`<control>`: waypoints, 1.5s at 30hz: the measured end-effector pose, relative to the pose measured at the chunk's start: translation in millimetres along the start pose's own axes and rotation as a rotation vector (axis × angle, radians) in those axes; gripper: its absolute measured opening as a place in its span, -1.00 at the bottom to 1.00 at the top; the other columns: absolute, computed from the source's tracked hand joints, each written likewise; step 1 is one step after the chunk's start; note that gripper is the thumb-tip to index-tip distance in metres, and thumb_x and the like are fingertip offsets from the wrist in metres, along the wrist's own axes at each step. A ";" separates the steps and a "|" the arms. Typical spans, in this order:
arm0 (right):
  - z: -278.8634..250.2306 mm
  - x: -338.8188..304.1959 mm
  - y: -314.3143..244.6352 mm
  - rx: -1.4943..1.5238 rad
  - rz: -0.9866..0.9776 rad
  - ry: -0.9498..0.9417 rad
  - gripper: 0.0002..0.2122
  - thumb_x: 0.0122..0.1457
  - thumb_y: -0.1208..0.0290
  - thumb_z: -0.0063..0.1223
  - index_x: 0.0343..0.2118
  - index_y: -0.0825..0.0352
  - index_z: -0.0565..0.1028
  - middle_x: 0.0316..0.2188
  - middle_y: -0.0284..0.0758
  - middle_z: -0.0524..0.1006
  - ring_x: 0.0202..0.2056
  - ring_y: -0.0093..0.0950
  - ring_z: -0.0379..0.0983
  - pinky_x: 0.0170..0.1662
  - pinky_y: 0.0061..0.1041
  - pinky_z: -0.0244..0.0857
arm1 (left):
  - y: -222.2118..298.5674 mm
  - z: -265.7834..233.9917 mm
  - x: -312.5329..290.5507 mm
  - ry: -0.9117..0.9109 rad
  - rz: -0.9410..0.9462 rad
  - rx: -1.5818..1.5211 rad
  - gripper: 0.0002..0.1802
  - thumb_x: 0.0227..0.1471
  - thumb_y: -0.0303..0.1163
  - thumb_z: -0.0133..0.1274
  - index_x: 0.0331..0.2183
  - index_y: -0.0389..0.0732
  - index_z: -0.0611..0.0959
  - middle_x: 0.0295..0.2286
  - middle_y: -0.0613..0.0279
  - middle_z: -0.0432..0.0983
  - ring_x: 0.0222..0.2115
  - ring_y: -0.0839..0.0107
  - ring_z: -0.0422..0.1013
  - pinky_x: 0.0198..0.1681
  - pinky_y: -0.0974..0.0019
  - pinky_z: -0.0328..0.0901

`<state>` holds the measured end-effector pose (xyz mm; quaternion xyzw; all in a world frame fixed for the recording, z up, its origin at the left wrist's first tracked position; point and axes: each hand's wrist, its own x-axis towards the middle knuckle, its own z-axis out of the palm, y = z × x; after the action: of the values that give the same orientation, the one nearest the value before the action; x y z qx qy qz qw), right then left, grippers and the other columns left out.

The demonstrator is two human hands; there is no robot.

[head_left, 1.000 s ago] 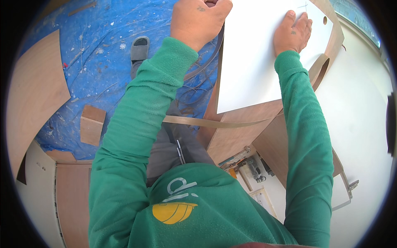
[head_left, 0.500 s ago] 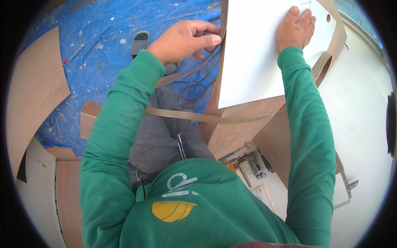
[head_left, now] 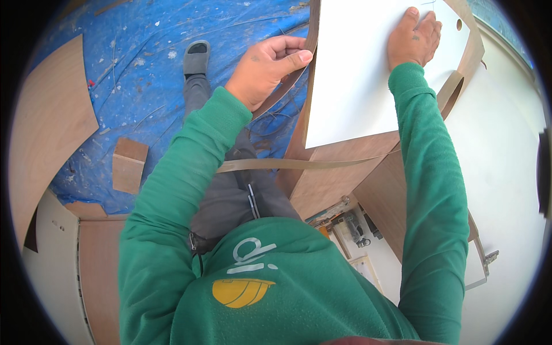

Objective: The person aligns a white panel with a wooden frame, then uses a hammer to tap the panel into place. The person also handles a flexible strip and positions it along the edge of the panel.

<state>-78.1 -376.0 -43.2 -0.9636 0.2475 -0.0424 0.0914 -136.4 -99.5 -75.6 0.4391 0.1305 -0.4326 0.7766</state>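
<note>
A white-faced board (head_left: 351,86) lies in front of me at the upper right, resting over wooden pieces. Along its left edge runs a thin brown edge-banding strip (head_left: 312,34). My left hand (head_left: 265,69) pinches this strip between thumb and fingers beside the edge; the strip's slack hangs below the hand and a length of it loops across my legs. My right hand (head_left: 414,41) lies flat on the board's white face, fingers extended, near a small round hole (head_left: 459,25). Part of the strip is hidden behind my left hand and sleeve.
A plywood box (head_left: 339,164) supports the board, with small tools (head_left: 355,230) lower down. A blue tarp (head_left: 155,75) covers the floor, bearing a wooden block (head_left: 129,165) and a curved plywood sheet (head_left: 52,126). My slippered foot (head_left: 196,60) stands there. A white surface (head_left: 500,161) is on the right.
My left hand has shifted slightly right and down along the board's edge, still pinching the strip. My left forearm has swung right, uncovering the wooden block. My right hand stays on the board.
</note>
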 end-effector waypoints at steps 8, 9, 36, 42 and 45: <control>0.2 0.0 1.2 0.001 -0.007 0.003 -0.30 0.39 -0.11 -0.36 0.42 0.33 0.10 0.45 -0.04 0.00 0.48 -0.14 -0.20 0.49 -0.17 -0.29 | -29.3 21.5 -19.1 0.097 -0.116 -0.449 -0.64 0.27 -0.27 0.16 -0.01 -0.28 0.60 -0.32 0.36 0.57 -0.40 0.60 0.43 -0.40 0.44 0.32; 0.2 -0.5 0.7 0.003 -0.007 0.003 -0.31 0.40 -0.10 -0.37 0.42 0.32 0.10 0.45 -0.04 0.00 0.48 -0.14 -0.19 0.49 -0.18 -0.30 | -29.7 24.3 -19.6 0.120 -0.113 -0.463 -0.65 0.27 -0.27 0.15 -0.01 -0.28 0.60 -0.31 0.36 0.57 -0.40 0.60 0.43 -0.40 0.44 0.32; 14.2 11.6 20.7 -0.200 -0.051 0.035 -0.35 0.46 -0.01 -0.41 0.39 0.46 0.11 0.41 0.07 0.07 0.44 -0.05 -0.11 0.49 -0.24 -0.30 | -40.1 38.8 -17.2 0.214 0.005 -0.350 -0.61 0.25 -0.22 0.18 -0.01 -0.28 0.59 -0.29 0.33 0.63 -0.41 0.64 0.46 -0.43 0.49 0.30; 12.6 10.6 19.4 -0.177 -0.050 0.030 -0.34 0.46 -0.01 -0.40 0.39 0.47 0.12 0.41 0.08 0.06 0.44 -0.04 -0.11 0.49 -0.24 -0.31 | -40.7 38.6 -18.8 0.244 -0.027 -0.195 -0.60 0.27 -0.18 0.17 -0.02 -0.29 0.59 -0.31 0.32 0.61 -0.39 0.66 0.46 -0.42 0.50 0.34; 11.6 10.2 17.5 -0.158 -0.044 0.029 -0.34 0.46 -0.02 -0.40 0.39 0.47 0.12 0.41 0.08 0.06 0.44 -0.04 -0.12 0.49 -0.25 -0.31 | -44.5 40.0 -17.6 0.245 0.000 -0.217 -0.59 0.27 -0.17 0.17 -0.03 -0.30 0.59 -0.34 0.30 0.60 -0.39 0.64 0.46 -0.36 0.49 0.37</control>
<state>-75.9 -394.1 -57.7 -0.9723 0.2302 -0.0387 0.0104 -188.9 -132.2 -67.5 0.4021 0.2703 -0.3591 0.7977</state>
